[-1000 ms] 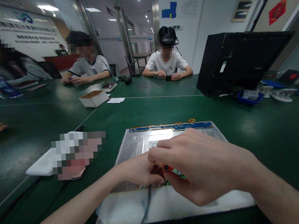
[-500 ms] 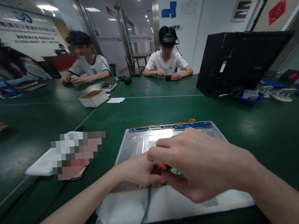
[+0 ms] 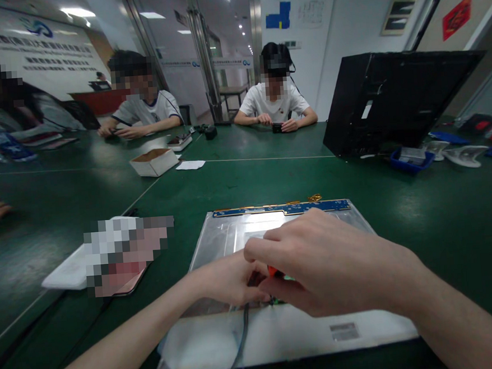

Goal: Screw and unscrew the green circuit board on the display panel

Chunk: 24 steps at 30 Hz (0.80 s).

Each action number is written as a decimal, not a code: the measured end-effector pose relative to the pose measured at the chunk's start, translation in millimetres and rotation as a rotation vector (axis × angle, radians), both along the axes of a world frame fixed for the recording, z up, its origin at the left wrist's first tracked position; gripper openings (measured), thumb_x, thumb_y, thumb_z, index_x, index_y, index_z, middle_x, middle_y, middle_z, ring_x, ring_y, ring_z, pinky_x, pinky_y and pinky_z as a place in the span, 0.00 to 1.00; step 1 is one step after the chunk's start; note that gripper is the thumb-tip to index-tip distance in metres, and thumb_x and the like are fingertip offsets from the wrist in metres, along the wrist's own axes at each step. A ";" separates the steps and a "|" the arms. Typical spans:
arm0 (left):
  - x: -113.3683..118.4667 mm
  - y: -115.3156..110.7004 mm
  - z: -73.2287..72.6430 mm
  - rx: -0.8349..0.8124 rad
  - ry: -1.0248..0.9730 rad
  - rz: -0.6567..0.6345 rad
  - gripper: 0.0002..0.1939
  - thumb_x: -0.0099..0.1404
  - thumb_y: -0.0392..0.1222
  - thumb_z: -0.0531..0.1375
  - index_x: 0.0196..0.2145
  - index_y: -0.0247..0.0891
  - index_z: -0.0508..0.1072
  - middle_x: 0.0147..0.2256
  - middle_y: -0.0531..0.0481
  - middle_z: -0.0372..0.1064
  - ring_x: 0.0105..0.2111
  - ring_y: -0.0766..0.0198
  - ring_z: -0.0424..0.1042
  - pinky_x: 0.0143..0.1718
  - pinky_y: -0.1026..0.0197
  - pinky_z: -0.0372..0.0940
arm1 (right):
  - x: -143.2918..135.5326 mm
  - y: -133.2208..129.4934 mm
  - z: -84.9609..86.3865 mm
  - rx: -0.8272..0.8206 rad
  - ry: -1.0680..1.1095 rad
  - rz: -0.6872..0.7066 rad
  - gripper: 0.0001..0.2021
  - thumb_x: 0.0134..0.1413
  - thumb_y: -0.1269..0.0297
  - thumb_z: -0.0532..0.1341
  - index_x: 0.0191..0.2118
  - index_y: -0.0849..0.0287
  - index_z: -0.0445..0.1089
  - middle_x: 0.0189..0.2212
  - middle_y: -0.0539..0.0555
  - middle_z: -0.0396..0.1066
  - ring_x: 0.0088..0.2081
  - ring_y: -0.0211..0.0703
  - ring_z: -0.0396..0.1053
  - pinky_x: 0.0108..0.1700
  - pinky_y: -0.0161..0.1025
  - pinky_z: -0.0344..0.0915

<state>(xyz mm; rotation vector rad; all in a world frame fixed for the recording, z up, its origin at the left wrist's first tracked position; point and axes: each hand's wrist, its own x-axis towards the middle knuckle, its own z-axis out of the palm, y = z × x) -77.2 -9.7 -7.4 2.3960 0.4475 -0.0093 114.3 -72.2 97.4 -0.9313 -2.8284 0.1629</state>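
Observation:
In front of me lies a flat silvery display panel (image 3: 224,234) with a blue circuit strip (image 3: 281,209) along its far edge and a white near border. My right hand (image 3: 319,263) is over its middle, fingers curled around a small orange tool (image 3: 274,271), mostly hidden, so its kind does not show. My left hand (image 3: 235,278) rests beside it, fingers bent and pressed together at the panel; what they grip, if anything, is hidden. A bit of green circuit board (image 3: 279,302) peeks out beneath the hands. A dark cable (image 3: 243,336) runs from there toward me.
Left of the panel are a white flat object (image 3: 66,270) and a pinkish phone-like one (image 3: 130,283). An open carton (image 3: 154,163) stands farther back. A large black monitor (image 3: 396,101) and a blue tray (image 3: 410,161) are at right. Several people sit around the green table (image 3: 245,179).
My right hand has tipped slightly upward at its lower edge, uncovering a small grey label on the white border. The orange tool shows less. My left hand stays in place.

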 end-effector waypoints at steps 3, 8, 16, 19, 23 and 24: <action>-0.2 0.5 -0.7 -0.018 0.030 0.027 0.05 0.60 0.33 0.57 0.27 0.37 0.70 0.27 0.55 0.67 0.29 0.67 0.64 0.28 0.69 0.58 | 1.1 -0.2 -0.2 -0.013 0.013 0.022 0.03 0.57 0.66 0.57 0.36 0.57 0.62 0.29 0.48 0.70 0.26 0.36 0.60 0.25 0.36 0.46; -0.4 -0.4 -4.5 -0.094 0.069 0.092 0.04 0.58 0.32 0.59 0.26 0.37 0.69 0.25 0.58 0.64 0.28 0.68 0.63 0.29 0.69 0.58 | 2.5 -1.5 1.8 -0.059 0.045 0.072 0.08 0.52 0.67 0.59 0.38 0.57 0.62 0.32 0.48 0.68 0.26 0.35 0.59 0.24 0.35 0.48; -1.1 -0.5 -2.0 -0.123 -0.006 0.069 0.04 0.58 0.33 0.60 0.26 0.37 0.70 0.24 0.57 0.65 0.27 0.67 0.63 0.26 0.68 0.55 | 0.3 0.0 1.9 -0.034 0.016 0.023 0.04 0.55 0.68 0.58 0.37 0.57 0.62 0.31 0.49 0.70 0.27 0.37 0.61 0.26 0.37 0.47; -0.4 -0.1 0.5 -0.108 -0.007 0.056 0.04 0.59 0.34 0.59 0.27 0.37 0.71 0.25 0.55 0.66 0.27 0.66 0.63 0.26 0.68 0.55 | 0.6 0.3 1.0 -0.019 0.007 -0.006 0.03 0.58 0.66 0.57 0.37 0.57 0.62 0.30 0.49 0.71 0.27 0.37 0.62 0.26 0.37 0.46; 0.8 -0.4 0.8 -0.098 -0.003 0.061 0.06 0.59 0.35 0.59 0.25 0.36 0.70 0.24 0.55 0.64 0.27 0.66 0.63 0.28 0.67 0.57 | 1.9 -0.1 1.3 -0.043 0.021 0.034 0.04 0.57 0.65 0.58 0.38 0.57 0.63 0.31 0.49 0.70 0.27 0.37 0.61 0.26 0.36 0.46; 0.9 -0.6 0.1 -0.108 0.001 0.069 0.05 0.58 0.35 0.59 0.24 0.36 0.69 0.24 0.55 0.64 0.27 0.66 0.63 0.28 0.67 0.58 | 2.1 -0.5 1.5 -0.048 0.028 0.048 0.05 0.56 0.66 0.58 0.38 0.57 0.62 0.31 0.49 0.70 0.27 0.36 0.60 0.25 0.36 0.46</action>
